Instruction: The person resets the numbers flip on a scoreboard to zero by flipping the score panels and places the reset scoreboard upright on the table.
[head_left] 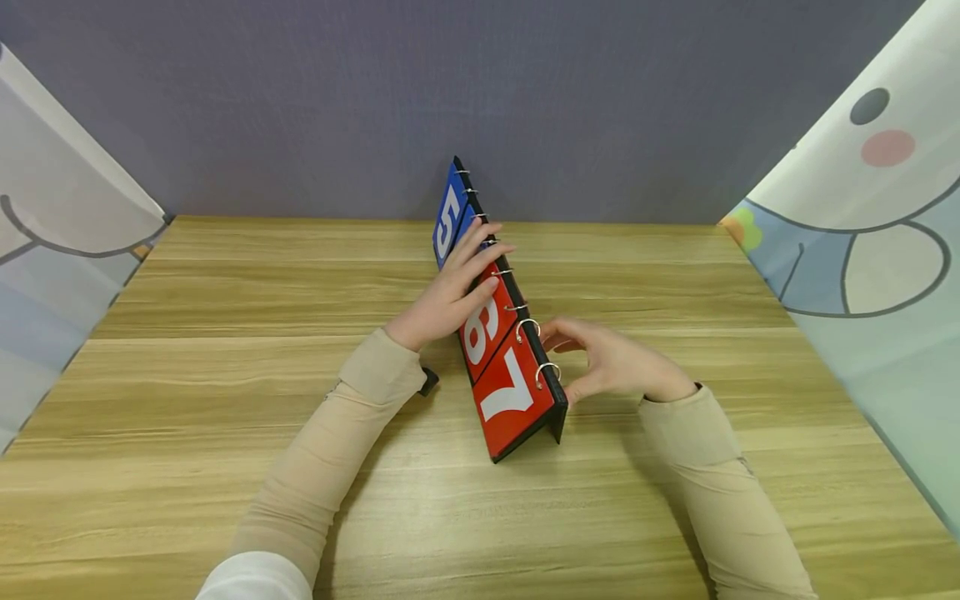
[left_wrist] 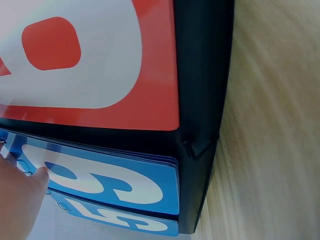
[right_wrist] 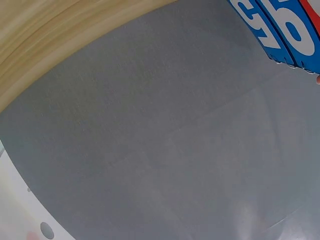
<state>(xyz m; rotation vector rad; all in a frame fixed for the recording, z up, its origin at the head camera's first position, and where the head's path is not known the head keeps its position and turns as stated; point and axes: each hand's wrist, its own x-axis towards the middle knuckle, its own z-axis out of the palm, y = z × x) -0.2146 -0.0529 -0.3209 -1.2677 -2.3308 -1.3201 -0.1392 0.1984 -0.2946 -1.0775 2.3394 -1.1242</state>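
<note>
A flip scoreboard (head_left: pixel 517 392) with blue and red number cards on metal rings stands tilted on the table, its length running away from me. Across its front cards lies my left hand (head_left: pixel 450 300), fingers extended to the ringed top edge. In the left wrist view, part of that hand (left_wrist: pixel 20 200) is beside the blue cards (left_wrist: pixel 110 180). My right hand (head_left: pixel 611 362) is at the back near the closer end, thumb and fingers apart and touching or almost touching the board; some fingertips are hidden. The right wrist view shows the scoreboard's blue cards (right_wrist: pixel 287 30) in the corner.
The scoreboard stands on a wood-grain table (head_left: pixel 225 417). A grey wall (head_left: pixel 300 108) rises behind it, with cartoon-printed panels (head_left: pixel 862 242) on both sides. A small black object (head_left: pixel 429 382) shows beside my left cuff.
</note>
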